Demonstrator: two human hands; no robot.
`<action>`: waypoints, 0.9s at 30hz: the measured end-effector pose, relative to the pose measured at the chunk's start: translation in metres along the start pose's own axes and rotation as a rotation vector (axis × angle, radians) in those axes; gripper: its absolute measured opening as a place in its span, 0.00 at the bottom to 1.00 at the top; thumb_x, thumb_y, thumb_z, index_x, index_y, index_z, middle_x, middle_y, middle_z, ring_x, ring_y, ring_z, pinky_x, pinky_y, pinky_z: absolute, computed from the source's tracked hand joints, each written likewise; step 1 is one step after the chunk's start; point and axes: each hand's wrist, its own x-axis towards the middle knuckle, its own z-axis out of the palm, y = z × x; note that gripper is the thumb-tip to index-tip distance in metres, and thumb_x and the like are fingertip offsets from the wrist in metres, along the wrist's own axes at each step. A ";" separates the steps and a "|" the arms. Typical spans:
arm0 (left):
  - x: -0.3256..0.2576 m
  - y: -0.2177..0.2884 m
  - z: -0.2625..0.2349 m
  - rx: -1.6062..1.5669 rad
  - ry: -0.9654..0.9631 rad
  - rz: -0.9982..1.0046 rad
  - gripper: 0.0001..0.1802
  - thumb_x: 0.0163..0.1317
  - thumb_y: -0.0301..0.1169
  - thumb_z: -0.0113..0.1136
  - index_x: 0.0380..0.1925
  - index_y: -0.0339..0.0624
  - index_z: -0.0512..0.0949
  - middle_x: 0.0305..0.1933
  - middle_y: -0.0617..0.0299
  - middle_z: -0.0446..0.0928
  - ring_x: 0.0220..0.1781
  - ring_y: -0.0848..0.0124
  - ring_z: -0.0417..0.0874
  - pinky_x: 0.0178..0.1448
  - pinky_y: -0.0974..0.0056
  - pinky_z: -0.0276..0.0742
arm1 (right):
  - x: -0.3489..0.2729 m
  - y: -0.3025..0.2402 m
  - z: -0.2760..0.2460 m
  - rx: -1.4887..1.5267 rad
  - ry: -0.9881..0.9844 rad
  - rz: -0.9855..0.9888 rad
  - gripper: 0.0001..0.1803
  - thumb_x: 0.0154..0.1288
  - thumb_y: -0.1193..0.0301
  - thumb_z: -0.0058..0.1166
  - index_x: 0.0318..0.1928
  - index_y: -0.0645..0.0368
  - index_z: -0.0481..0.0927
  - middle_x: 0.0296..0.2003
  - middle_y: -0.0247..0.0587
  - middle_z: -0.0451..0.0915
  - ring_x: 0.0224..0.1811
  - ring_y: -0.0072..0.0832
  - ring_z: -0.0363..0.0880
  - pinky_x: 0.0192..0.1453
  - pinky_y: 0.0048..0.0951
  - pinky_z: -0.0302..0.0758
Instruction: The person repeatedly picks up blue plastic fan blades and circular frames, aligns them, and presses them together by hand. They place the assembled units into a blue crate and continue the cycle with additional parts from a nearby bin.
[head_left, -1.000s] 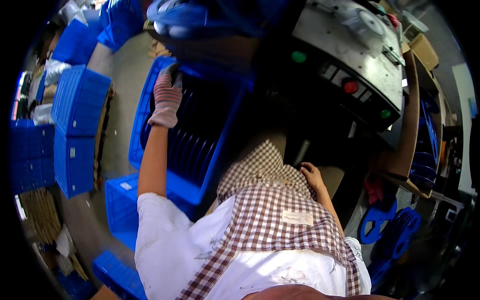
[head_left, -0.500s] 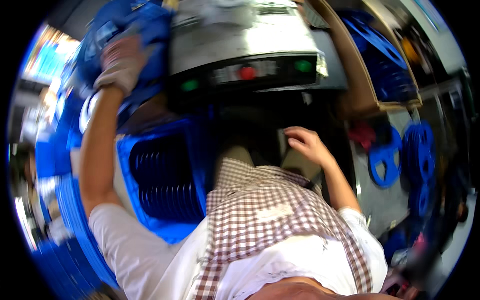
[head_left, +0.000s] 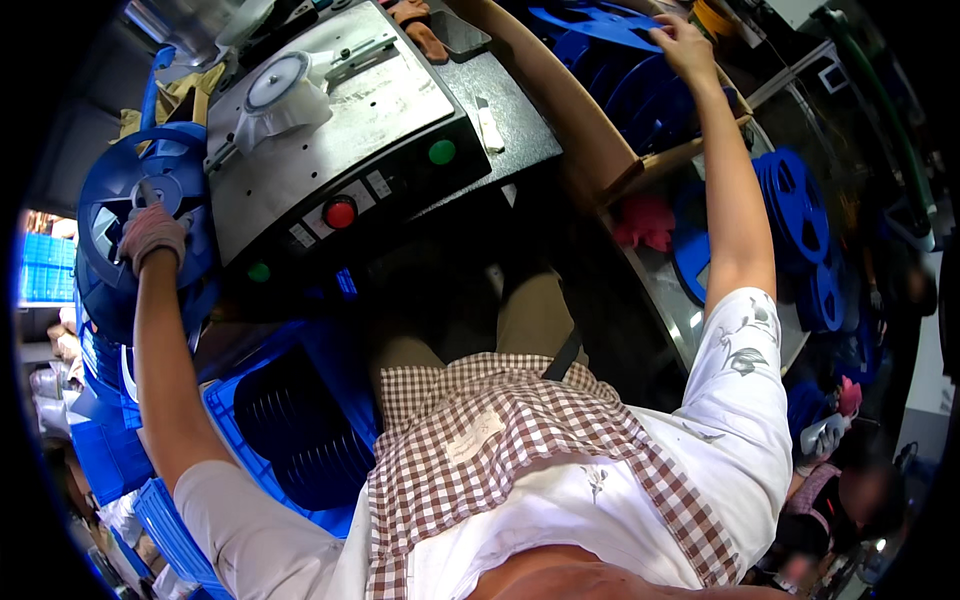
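Note:
My left hand (head_left: 152,236), in a pale pinkish glove, is closed at the hub of a large blue plastic reel (head_left: 98,180) on the left. A grey piece sticks up beside its fingers; what they grip there is hidden. Bare, my right hand (head_left: 688,50) reaches to the far right and pinches the rim of a flat blue reel disc (head_left: 590,22) with cut-outs. That disc is tilted over a cardboard box (head_left: 598,128) holding more blue discs (head_left: 640,100). Between my arms stands a metal-topped machine (head_left: 375,100) with a red button and green buttons.
A white tape roll (head_left: 278,82) sits on the machine. Near my left arm a blue crate (head_left: 228,428) holds rows of black discs (head_left: 300,430). More blue reel discs (head_left: 795,205) and a pink cloth (head_left: 645,222) lie at right. Another person (head_left: 825,500) is at lower right.
My right hand has gone from near my lap up to the box and taken hold of a blue disc. The view has turned; my left hand stays at the blue reel.

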 end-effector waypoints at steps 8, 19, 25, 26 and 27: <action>0.021 -0.064 0.022 -0.092 0.203 0.050 0.18 0.52 0.39 0.61 0.42 0.45 0.81 0.43 0.51 0.82 0.44 0.54 0.84 0.46 0.52 0.80 | 0.022 -0.024 0.073 -0.605 -0.409 0.086 0.19 0.68 0.59 0.42 0.58 0.34 0.75 0.57 0.44 0.74 0.61 0.46 0.72 0.61 0.63 0.62; -0.106 -0.143 0.014 -0.299 0.451 -0.005 0.40 0.52 0.51 0.62 0.64 0.48 0.65 0.48 0.44 0.79 0.52 0.49 0.79 0.55 0.51 0.74 | -0.112 -0.095 -0.083 -0.696 -0.361 -0.133 0.24 0.64 0.72 0.51 0.61 0.44 0.73 0.47 0.48 0.73 0.48 0.44 0.79 0.47 0.43 0.77; -0.188 -0.129 0.069 -1.062 0.594 0.313 0.42 0.52 0.28 0.67 0.68 0.40 0.59 0.66 0.46 0.67 0.68 0.54 0.67 0.71 0.58 0.62 | -0.115 -0.127 -0.033 -0.346 -0.562 -0.231 0.34 0.62 0.40 0.48 0.56 0.54 0.77 0.54 0.54 0.72 0.53 0.47 0.75 0.56 0.44 0.73; -0.206 -0.126 0.082 -1.134 0.604 0.401 0.44 0.55 0.30 0.66 0.70 0.42 0.55 0.68 0.47 0.64 0.69 0.55 0.65 0.71 0.56 0.61 | -0.108 -0.129 -0.030 -0.317 -0.536 -0.180 0.33 0.61 0.42 0.51 0.57 0.52 0.76 0.56 0.52 0.71 0.56 0.46 0.73 0.58 0.44 0.72; -0.217 -0.118 0.093 -1.232 0.558 0.452 0.44 0.55 0.29 0.66 0.70 0.44 0.54 0.68 0.47 0.64 0.69 0.54 0.65 0.71 0.56 0.61 | -0.101 -0.129 -0.031 -0.290 -0.509 -0.134 0.32 0.60 0.44 0.54 0.58 0.51 0.75 0.58 0.50 0.70 0.58 0.45 0.72 0.60 0.43 0.71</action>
